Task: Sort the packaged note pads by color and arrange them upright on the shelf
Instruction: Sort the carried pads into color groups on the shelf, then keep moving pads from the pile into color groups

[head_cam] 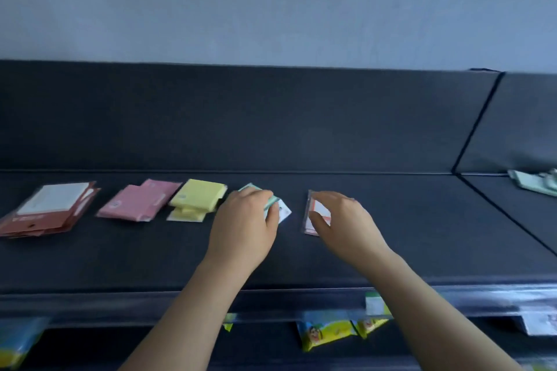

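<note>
One view here, worn on the head, looking forward and down onto the dark shelf (301, 262) from close in. Pale wall (271, 3) fills the top, and the front rail (120, 301) runs along the bottom.

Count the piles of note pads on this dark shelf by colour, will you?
Red-brown pile: 1
Pink pile: 1
Yellow pile: 1
Green piles: 2, the near green pile in the left hand, the far green pile at the right end
Red-and-white pack in the right hand: 1
Total: 6
</note>
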`<state>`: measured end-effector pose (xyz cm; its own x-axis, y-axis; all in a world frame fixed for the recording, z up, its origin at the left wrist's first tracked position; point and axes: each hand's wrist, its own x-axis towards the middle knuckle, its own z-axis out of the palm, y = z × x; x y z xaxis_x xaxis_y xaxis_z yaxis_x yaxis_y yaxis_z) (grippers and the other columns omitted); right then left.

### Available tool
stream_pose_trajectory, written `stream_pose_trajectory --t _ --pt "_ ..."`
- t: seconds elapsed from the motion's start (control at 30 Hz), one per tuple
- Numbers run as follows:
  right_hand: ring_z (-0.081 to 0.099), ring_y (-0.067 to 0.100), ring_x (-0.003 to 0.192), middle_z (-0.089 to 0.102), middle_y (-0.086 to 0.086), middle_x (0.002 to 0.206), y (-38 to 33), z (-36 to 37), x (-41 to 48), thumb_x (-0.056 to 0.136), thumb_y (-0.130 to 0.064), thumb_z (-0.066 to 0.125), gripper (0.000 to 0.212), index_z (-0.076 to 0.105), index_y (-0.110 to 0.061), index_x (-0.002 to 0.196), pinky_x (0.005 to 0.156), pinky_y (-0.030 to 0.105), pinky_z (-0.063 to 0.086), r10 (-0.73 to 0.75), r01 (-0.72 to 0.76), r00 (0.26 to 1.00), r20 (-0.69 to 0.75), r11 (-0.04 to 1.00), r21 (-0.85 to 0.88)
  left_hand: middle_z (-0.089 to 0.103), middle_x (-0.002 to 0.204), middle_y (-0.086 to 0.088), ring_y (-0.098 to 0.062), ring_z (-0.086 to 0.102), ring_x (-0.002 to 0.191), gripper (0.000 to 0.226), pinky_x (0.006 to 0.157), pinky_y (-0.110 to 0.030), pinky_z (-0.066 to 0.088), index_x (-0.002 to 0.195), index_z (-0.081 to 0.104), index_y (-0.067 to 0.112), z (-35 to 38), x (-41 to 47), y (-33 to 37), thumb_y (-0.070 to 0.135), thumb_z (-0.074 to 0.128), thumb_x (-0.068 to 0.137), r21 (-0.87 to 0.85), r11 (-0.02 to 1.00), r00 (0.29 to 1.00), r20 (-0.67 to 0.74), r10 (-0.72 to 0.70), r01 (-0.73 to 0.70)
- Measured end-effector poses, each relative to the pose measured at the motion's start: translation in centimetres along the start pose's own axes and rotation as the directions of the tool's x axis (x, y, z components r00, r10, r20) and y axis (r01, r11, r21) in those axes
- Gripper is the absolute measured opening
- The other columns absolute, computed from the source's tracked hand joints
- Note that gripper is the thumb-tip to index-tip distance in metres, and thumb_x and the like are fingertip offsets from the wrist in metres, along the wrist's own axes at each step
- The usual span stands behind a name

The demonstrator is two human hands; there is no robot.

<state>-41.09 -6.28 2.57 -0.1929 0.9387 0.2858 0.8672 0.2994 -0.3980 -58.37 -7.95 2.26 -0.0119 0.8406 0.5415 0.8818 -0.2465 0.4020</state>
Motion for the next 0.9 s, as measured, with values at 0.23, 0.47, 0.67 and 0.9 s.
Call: stream_pose_trajectory --t 0.23,0.47,0.67,0.9 --pt "0.047 0.016 0.128 0.05 -0.005 0.141 11.8 -6.3 -4.3 0.097 -0.029 0.049 0.042 0.049 -0.019 0.138 0.099 0.029 0.039 0.106 -0.109 0.993 -0.045 0.992 -0.061 0.065 0.111 0.001 -0.023 0.055 0.107 0.028 0.086 -0.032 0.044 0.117 0.066 0.017 6.8 0.0 11.7 0.028 0.05 0.096 -0.07 0.996 0.995 0.075 0.067 -0.062" --pt "0.048 0.019 0.127 0.051 -0.002 0.14 21.5 -11.1 -8.1 0.097 -0.028 0.048 0.041 0.05 -0.015 0.137 0.099 0.032 0.041 0.255 -0.261 0.964 -0.074 0.962 -0.082 0.062 0.12 0.004 -0.017 0.053 0.112 0.035 0.088 -0.028 0.043 0.128 0.06 0.019 13.2 0.4 20.7 0.032 0.048 0.097 -0.148 0.982 0.975 0.172 0.139 -0.114" --pt "0.056 0.027 0.11 0.061 0.005 0.122 28.0 -13.8 -8.6 0.095 -0.023 0.048 0.03 0.059 -0.006 0.118 0.089 0.041 0.048 0.396 -0.406 0.912 -0.111 0.908 -0.1 0.061 0.109 0.003 -0.018 0.053 0.105 0.032 0.08 -0.028 0.044 0.122 0.062 0.017 17.8 3.1 26.5 0.032 0.048 0.097 -0.185 0.97 0.945 0.257 0.202 -0.157" --pt "0.055 0.032 0.11 0.062 0.01 0.12 35.4 -16.5 -6.9 0.094 -0.022 0.049 0.031 0.059 -0.002 0.115 0.089 0.042 0.047 0.502 -0.522 0.849 -0.166 0.845 -0.115 0.06 0.11 0.0 -0.02 0.055 0.102 0.031 0.082 -0.035 0.05 0.117 0.062 0.012 23.0 7.6 31.9 0.03 0.048 0.097 -0.215 0.956 0.91 0.322 0.262 -0.199"
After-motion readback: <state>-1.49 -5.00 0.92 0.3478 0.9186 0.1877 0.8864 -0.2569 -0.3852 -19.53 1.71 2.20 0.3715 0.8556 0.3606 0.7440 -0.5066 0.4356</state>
